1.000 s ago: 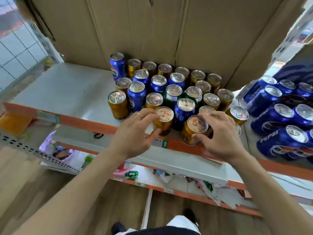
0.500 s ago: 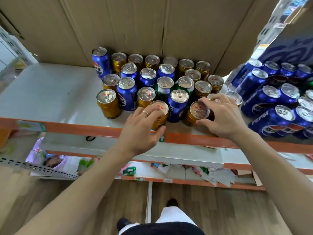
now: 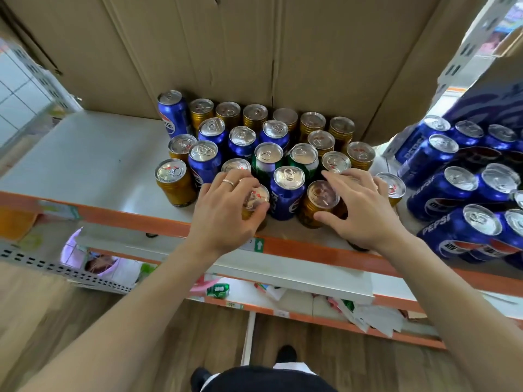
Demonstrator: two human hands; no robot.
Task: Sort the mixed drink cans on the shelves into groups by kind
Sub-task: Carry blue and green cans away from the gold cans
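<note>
Cans stand mixed on the shelf. The left hand grips a gold can at the front blue can's 9 o'clock, and the right hand grips a second gold can at its 3 o'clock. Both hands keep the grips they had a second ago, with neither can lifted, so sorting has likely barely begun.

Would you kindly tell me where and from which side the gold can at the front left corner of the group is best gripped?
Probably round the upper side wall of the corner gold can, coming from the front left. It stands upright at the cluster's corner with bare shelf on those sides, whereas a blue can crowds its right and a second gold can stands close behind.
</note>
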